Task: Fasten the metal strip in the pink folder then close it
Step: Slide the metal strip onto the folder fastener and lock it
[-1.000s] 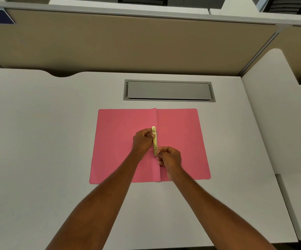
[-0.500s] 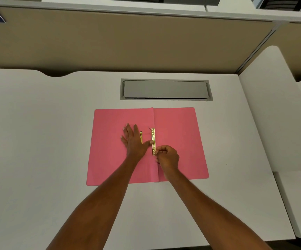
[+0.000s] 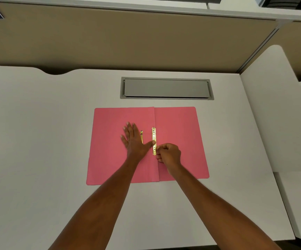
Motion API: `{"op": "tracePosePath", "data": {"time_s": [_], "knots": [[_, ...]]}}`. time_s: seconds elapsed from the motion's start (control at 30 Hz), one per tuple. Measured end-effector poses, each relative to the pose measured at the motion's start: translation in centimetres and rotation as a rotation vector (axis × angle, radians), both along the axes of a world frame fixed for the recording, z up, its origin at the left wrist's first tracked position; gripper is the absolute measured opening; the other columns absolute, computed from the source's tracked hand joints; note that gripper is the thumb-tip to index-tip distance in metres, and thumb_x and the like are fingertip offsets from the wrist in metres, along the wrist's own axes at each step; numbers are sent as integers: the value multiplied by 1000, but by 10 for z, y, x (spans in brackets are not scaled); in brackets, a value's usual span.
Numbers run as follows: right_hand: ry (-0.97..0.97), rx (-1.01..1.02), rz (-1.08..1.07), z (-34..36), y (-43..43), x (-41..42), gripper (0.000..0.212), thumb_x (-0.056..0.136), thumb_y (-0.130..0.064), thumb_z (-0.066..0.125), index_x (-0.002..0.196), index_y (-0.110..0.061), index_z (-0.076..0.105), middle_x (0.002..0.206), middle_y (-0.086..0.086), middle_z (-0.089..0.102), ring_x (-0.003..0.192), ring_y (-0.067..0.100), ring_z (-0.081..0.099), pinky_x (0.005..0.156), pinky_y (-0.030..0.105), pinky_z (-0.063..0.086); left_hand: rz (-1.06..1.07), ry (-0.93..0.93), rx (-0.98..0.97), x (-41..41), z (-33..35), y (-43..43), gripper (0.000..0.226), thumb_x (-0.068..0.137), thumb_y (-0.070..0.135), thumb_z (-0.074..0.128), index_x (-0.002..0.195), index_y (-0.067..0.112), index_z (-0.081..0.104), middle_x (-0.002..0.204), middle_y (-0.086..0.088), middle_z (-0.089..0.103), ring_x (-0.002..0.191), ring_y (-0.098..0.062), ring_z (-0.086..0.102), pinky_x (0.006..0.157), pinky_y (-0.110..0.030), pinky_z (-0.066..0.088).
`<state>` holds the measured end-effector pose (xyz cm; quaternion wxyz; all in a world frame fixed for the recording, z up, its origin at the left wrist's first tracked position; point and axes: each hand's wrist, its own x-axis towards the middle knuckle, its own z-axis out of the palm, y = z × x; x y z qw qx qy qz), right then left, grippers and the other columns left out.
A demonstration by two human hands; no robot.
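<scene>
Office cubicle, white desk (image 3: 38, 141) with grey cable hatch (image 3: 167, 88) at centre, tan partition panel (image 3: 128, 38) across the top

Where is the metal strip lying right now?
The metal strip lies along the open pink folder's centre fold, between the flat left hand and the curled right hand.
</scene>
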<state>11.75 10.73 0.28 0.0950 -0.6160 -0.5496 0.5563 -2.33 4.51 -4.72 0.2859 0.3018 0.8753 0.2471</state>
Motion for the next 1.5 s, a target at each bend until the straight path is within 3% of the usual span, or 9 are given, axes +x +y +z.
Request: {"op": "tracePosePath", "data": {"time_s": [0.1,0.17,0.4,0.53,0.7,0.9,1.27,1.4,1.5], "knots": [[-51,20,63,2,-1,-3,33,87,-45,81,76,-14,76,72,6,80,65,26,77,69,47,66,-15,24,-5,1,-1,-2,127,88,62,74,169,10,-9,177,-14,-24,162,-37,-27,130,-63,-14],[-142,74,142,4,-3,-7,33,79,-53,81,76,-20,75,74,-2,79,74,25,77,72,44,65,-44,72,-40,1,-1,-3,126,88,69,67,169,13,-10,176,-14,-25,161,-40,-29,127,-64,-18],[-424,422,449,14,-19,-5,14,98,-29,70,106,-21,78,100,-1,78,92,26,72,70,29,43,-114,112,-105,-2,1,-2,123,89,80,56,169,18,-13,175,-15,-29,159,-43,-31,123,-66,-20],[-506,659,615,7,-30,-2,15,101,-23,64,106,-19,78,96,4,76,86,28,74,69,32,52,-127,103,-107,-3,3,-3,121,90,79,55,169,18,-13,175,-15,-29,160,-42,-31,122,-65,-22],[-597,819,833,2,-41,-3,12,75,-9,90,80,-11,79,67,6,70,53,25,66,54,32,53,-133,96,-107,-2,1,-4,121,91,79,56,169,18,-14,175,-15,-30,159,-42,-31,121,-65,-24],[-702,984,1038,2,-36,-1,18,66,-2,90,81,-5,80,71,11,72,65,30,68,67,42,55,-137,98,-104,-2,2,-5,121,91,77,57,169,18,-14,175,-15,-29,159,-41,-32,117,-61,-27],[-546,996,1085,-13,-6,25,25,78,-15,91,101,-20,85,80,5,74,76,27,72,73,39,58,-151,85,-119,-4,2,-4,122,91,79,55,169,17,-15,174,-16,-30,159,-43,-32,117,-64,-25],[-497,974,998,-17,-18,27,30,86,-22,84,114,-13,80,109,8,75,103,30,70,92,45,57,-153,87,-124,-2,1,-3,122,91,79,55,169,17,-16,174,-15,-31,159,-42,-32,120,-66,-24],[-474,899,996,-21,-33,34,69,91,-46,76,144,-5,60,150,18,60,141,40,55,116,55,47,-162,102,-131,-3,1,-5,121,92,80,51,168,16,-17,174,-16,-31,159,-43,-32,117,-65,-25]]}}
